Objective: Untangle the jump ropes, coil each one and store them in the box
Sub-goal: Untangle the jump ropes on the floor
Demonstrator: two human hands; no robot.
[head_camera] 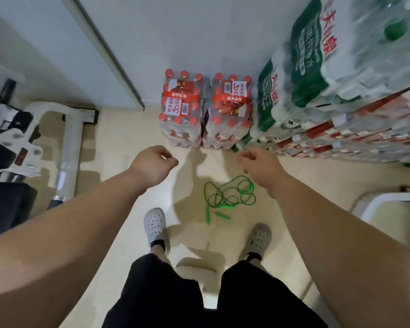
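A green jump rope (230, 194) lies in a loose tangle on the pale floor ahead of my feet, its two green handles (219, 215) side by side at the near end. My left hand (152, 163) hangs above the floor to the left of the rope, fingers loosely curled, holding nothing. My right hand (258, 166) hovers just above the rope's far right loops, fingers also loosely curled and empty. No box shows in this view.
Two shrink-wrapped packs of red-capped bottles (205, 110) stand against the wall ahead. A tall stack of water packs (329, 91) fills the right. White machine frames (64, 143) stand at left, another white frame (388, 200) at right. My white shoes (154, 223) flank the rope.
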